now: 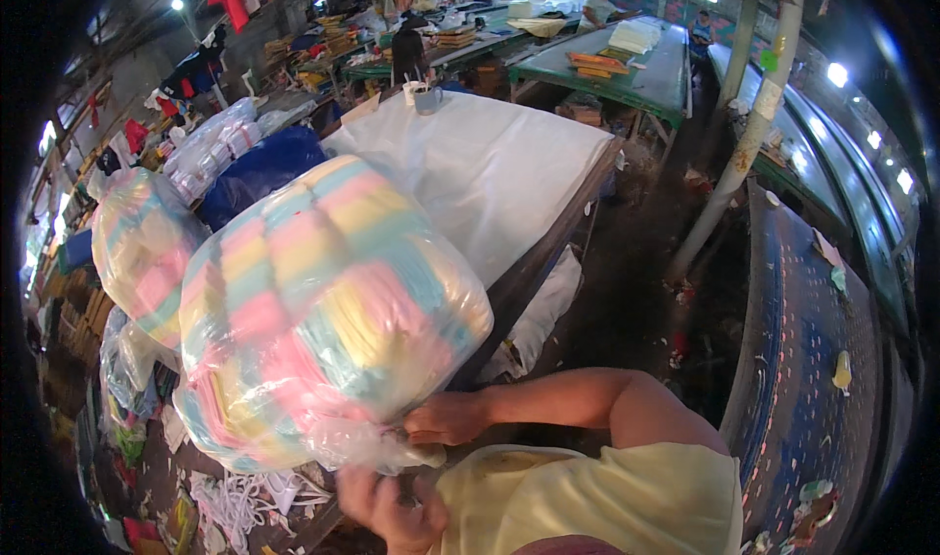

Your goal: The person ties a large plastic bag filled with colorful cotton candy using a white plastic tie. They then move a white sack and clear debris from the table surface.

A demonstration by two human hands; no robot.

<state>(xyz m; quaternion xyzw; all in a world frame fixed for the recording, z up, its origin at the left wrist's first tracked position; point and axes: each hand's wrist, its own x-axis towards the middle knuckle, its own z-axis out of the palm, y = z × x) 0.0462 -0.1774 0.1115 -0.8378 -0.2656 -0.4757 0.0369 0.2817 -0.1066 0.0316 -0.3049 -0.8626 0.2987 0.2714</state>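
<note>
A: R hand (448,418), quick: what's it doing?

B: Its fingers (423,426) are curling tight on bunched plastic (364,447) at the near end of the big clear bag (328,291).

A: And L hand (394,511)?

B: Blurring just below, fingers looking part-curled. Can't tell if they're holding anything.

A: Bag's loc?

B: It's bulging over the near end of the white-covered counter (529,163), hiding the near-left corner. Can't tell what's bearing its underside.

A: Contents?

B: Folded cloth (377,305) in pink, yellow & teal, showing thru the film.

A: Handling?

B: Prob. heavy for its bulk, soft & squashy, w/ the load sagging to the low side. Film's looking thin & slick, so it's prob. sliding easily & maybe tearing if one pt is taking all the wt.

A: Best hold?

B: Bunched end in one hand, other palm spreading under the full side, imo. No pinching single-layer film.

A: Further out?

B: 2nd bag (147,247), similar colours, is sitting just left. White cords (235,506) are lying below, nr the L hand. Grey mug (428,101) is standing at the counter's far-left corner. Green-topped counter (587,77) is running beyond, w/ wooden boards (597,63) on it.
</note>
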